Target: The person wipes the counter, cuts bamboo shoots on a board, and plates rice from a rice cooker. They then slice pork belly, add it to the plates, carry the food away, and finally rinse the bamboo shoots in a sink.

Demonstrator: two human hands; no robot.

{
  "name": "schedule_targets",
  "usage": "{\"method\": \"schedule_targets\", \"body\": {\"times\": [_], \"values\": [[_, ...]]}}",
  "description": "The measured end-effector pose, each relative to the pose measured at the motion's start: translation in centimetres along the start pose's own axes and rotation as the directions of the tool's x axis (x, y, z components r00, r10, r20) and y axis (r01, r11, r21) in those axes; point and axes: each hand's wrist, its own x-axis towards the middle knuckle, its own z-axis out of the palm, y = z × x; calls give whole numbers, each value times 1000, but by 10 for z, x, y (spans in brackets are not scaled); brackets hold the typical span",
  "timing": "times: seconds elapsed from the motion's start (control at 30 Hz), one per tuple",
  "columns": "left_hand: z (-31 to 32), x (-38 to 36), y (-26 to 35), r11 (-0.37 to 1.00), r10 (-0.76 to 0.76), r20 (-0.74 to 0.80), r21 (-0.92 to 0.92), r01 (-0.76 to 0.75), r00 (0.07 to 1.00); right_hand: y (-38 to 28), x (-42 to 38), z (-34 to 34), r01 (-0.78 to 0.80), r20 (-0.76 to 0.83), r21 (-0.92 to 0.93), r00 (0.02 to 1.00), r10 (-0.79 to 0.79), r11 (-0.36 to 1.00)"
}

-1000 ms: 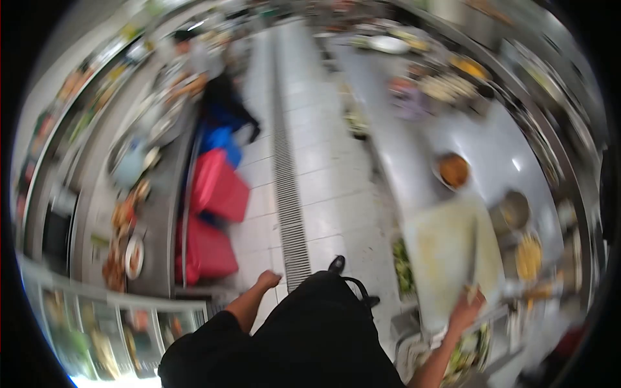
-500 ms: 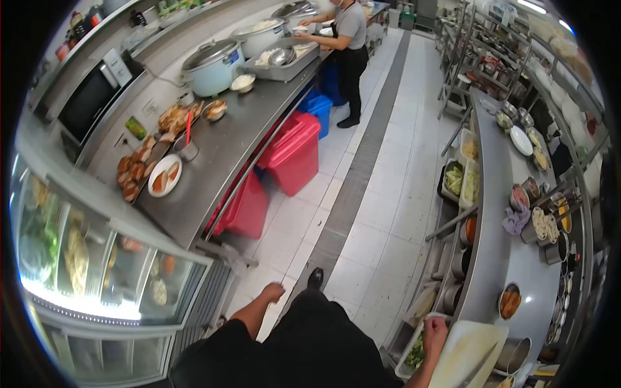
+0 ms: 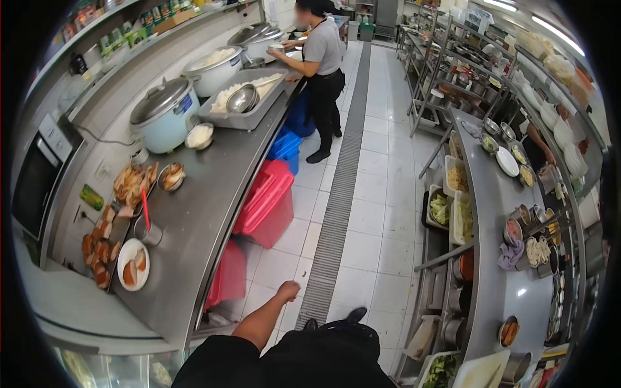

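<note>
My left hand (image 3: 288, 291) hangs over the tiled floor in front of my body, its fingers curled into a loose fist with nothing showing in them. The red bins (image 3: 266, 202) under the left counter are the nearest things to it, and it touches none of them. My right hand is out of the view. On the left steel counter (image 3: 187, 213) lie an oval white plate (image 3: 121, 277) with two pieces of browned meat, a metal cup (image 3: 150, 233) with a red handle sticking out, and a pile of roasted meat (image 3: 102, 249).
A person in a grey shirt (image 3: 323, 48) stands at the left counter, holding a small bowl beside the rice tray (image 3: 242, 119). The right counter (image 3: 498, 258) carries bowls, containers and a cutting board (image 3: 482, 372). A drain grate (image 3: 336, 207) runs along the aisle. Another person's arm (image 3: 540, 145) shows behind the right shelving.
I have moved forward along the aisle, and the left counter is closer. My right hand, earlier beside the cutting board, has left the view. My left hand stays curled.
</note>
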Motion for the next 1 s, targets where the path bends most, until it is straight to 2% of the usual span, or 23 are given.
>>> {"method": "schedule_targets", "body": {"times": [0.03,0.07,0.13,0.2,0.23,0.27,0.3,0.33,0.37,0.4,0.43,0.47,0.53,0.63,0.73,0.8,0.87,0.93,0.97,1.0], "values": [[8,16,35,999,19,5,-39,-18,1000,-2,9,10,-5,27,-40,1000,7,999],[13,32,70,998,47,80,-53,-43,996,-8,19,20,3,50,-87,999,1,996],[29,55,133,996,72,58,-57,-68,996,-27,56,42,63,94,-199,995,-45,978],[36,84,188,986,152,125,51,-159,980,-46,114,59,192,143,-326,978,-152,926],[32,99,207,985,153,125,64,-162,980,-51,159,65,307,182,-406,950,-253,861],[28,115,224,985,157,115,48,-163,981,-67,188,77,478,247,-506,878,-411,718],[25,129,241,986,156,125,42,-163,980,-86,218,96,788,494,-615,412,-765,27],[10,152,249,994,82,142,57,-91,986,-188,184,90,686,452,-564,722,-524,459],[-2,179,255,998,11,162,64,-21,987,-284,132,126,166,76,-274,986,-151,947],[-14,181,286,998,4,142,63,-13,990,-343,132,136,215,141,-26,968,-209,976],[-24,189,313,999,-22,71,36,19,997,-413,129,150,191,68,-81,980,-186,978],[-39,216,322,997,-26,67,-69,30,997,-466,150,155,327,86,-140,944,-318,934],[-65,245,358,974,-24,-13,-224,21,1000,-578,162,166,440,92,-184,898,-430,879],[-105,266,455,938,64,-98,-333,-93,993,-727,151,197,565,67,-187,824,-563,804],[-156,310,551,863,207,-194,-426,-273,959,-828,122,236,616,70,-241,782,-620,750],[-204,368,616,814,304,-219,-445,-372,927,-865,112,257,631,61,-272,765,-642,726],[-250,421,692,727,426,-334,-427,-538,840,-877,112,274,692,127,-401,690,-712,600],[-299,471,776,630,494,-416,-435,-644,764,-844,169,257,672,124,-446,701,-703,591],[-326,504,814,612,482,-469,-424,-667,740,-840,118,276,729,180,-414,652,-736,545],[-348,540,848,598,464,-517,-417,-684,720,-801,151,250,518,233,119,815,-531,847]]}}
